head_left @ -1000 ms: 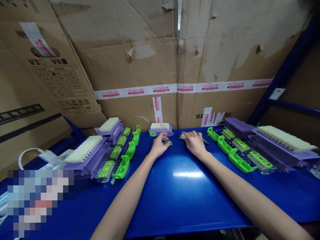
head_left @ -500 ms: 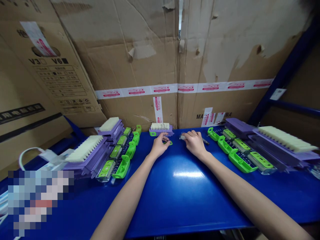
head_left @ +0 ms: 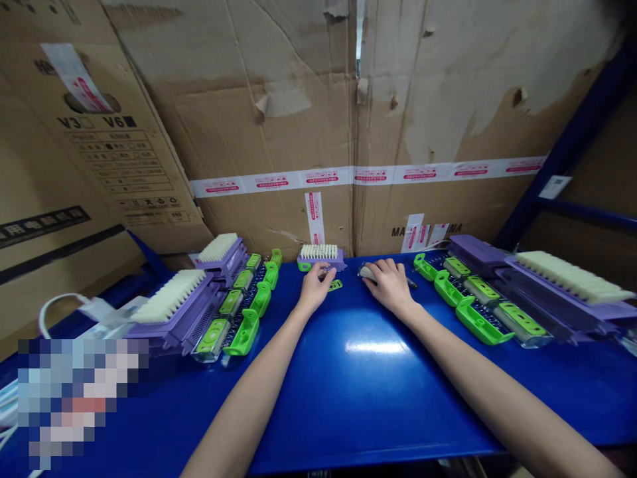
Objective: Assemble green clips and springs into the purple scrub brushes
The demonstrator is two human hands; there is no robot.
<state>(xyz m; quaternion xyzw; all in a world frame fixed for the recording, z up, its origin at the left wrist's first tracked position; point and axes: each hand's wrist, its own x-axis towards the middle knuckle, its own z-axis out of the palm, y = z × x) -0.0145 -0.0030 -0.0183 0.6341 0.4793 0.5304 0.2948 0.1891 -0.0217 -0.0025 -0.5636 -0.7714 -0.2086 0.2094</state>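
Near the far edge of the blue table, my left hand [head_left: 314,289] has its fingers and thumb apart. By its thumb lies a small flat green plate with cut-outs [head_left: 336,285]. Just beyond that hand stands a purple part with rows of cream bristles [head_left: 320,252], a green end piece at its left. My right hand [head_left: 388,282] rests low over the table, fingers bent around a pale piece with a clear edge [head_left: 367,271], mostly covered by the hand. A thin dark rod [head_left: 411,283] sticks out beside its little-finger side.
Purple bristled parts [head_left: 169,302], clear-and-green pieces [head_left: 212,338] and green curved brackets [head_left: 243,333] line the left. Similar brackets [head_left: 480,322] and purple parts [head_left: 572,285] line the right. Cardboard [head_left: 279,133] walls the back. White cables and a power strip [head_left: 102,325] lie left.
The green plate has left my left fingers' edge and lies flatter on the table. My right fingers have spread lower over the pale piece. Both arms have barely shifted.
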